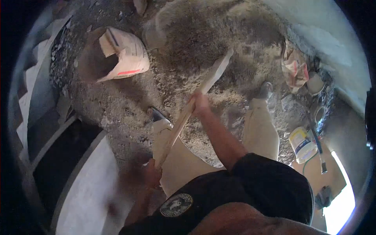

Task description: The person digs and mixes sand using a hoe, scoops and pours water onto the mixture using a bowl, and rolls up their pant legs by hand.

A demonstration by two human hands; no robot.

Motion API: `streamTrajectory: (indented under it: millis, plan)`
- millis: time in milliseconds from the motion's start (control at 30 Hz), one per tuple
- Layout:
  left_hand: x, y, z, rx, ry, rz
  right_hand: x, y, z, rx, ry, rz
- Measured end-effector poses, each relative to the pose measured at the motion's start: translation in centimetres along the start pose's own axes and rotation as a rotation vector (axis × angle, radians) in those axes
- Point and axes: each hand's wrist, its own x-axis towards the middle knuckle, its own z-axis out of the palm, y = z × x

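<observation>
Pale wood makes up the long board [182, 120], held in 2 bare hands; it slants from the lower left to the upper right over the dirt floor [172, 84], 1 end between the person's legs and the wall side of the view, the other beside the left hand. The right hand [199, 102] has its grip closed around the middle stretch, fingers wrapped over the wood; the left hand [152, 172], blurred and in shadow, has its grip clamped on the near end.

Below the board are light trousers [260, 129] and 2 shoes, the left shoe [159, 115] close beside the wood, the right shoe [266, 90] well apart from it; the black shirt [250, 184] carries a round badge [176, 205].

At the upper left, a paper bag [133, 56] with a red stripe lies on the dirt, its mouth open; at the upper right, a crumpled bag [294, 70] with red markings lies near the pale wall [333, 43]. A white bucket [303, 145] with a yellow and blue label is tilted at the right; a long thin tool [317, 145] lies just beside it.
</observation>
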Motion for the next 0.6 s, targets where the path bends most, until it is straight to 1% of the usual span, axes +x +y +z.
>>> streamTrajectory:
  millis: [33, 100, 133, 167, 200, 233, 267, 300, 333, 400, 433, 467, 500, 533, 567, 600]
  plan:
    - [1.1, -2.6, 2.7, -0.029, 0.006, -0.005, -0.1, 0.9, -0.3, -0.028, -0.009, -0.005]
    - [4.9, -6.9, 7.8, 0.059, 0.023, 0.053, 0.8, 2.0, -1.2, -0.086, -0.12, -0.009]
    - [7.2, -7.0, 9.8, 0.077, 0.162, 0.158, 0.5, 0.7, -0.8, -0.108, -0.119, -0.019]
    - [9.8, -7.0, 12.0, 0.096, 0.296, 0.259, 0.4, -0.9, -0.9, -0.1, -0.199, -0.165]
    - [13.2, -6.5, 15.4, 0.003, 0.432, 0.356, -0.2, -2.9, -0.8, -0.092, -0.277, -0.307]
    - [16.1, -4.8, 17.8, -0.092, 0.566, 0.451, -1.2, -5.5, -0.4, -0.237, -0.281, -0.425]
    - [16.8, 0.6, 16.7, -0.244, 0.456, 0.456, -1.6, -8.3, 0.4, -0.381, -0.288, -0.545]
    - [18.7, 4.3, 18.0, -0.369, 0.356, 0.42, -1.3, -10.6, 0.8, -0.456, -0.259, -0.574]
    - [19.6, 8.8, 17.7, -0.441, 0.109, 0.302, -0.3, -12.6, 1.3, -0.53, -0.229, -0.602]
    - [19.4, 16.7, 14.9, -0.399, -0.353, 0.224, 3.1, -16.1, 2.2, -0.77, -0.033, -0.51]
    - [20.8, 17.9, 19.6, -0.42, -0.279, 0.326, 6.1, -16.4, 2.4, -0.885, 0.016, -0.517]
    - [20.8, 18.4, 24.5, -0.506, -0.379, 0.34, 9.1, -16.7, 2.6, -1.0, 0.067, -0.521]
    - [20.7, 19.0, 29.1, -0.589, -0.482, 0.346, 12.0, -16.2, 1.8, -1.188, 0.096, -0.537]
    - [18.7, 18.8, 31.5, -0.72, -0.757, 0.246, 14.4, -14.3, -0.3, -1.436, 0.077, -0.571]
    - [15.9, 17.2, 32.5, -0.675, -0.67, 0.27, 16.2, -11.8, -2.9, -1.758, 0.006, -0.647]
    - [13.6, 15.8, 33.0, -0.642, -0.569, 0.301, 17.0, -9.0, -5.9, -2.044, -0.121, -0.728]
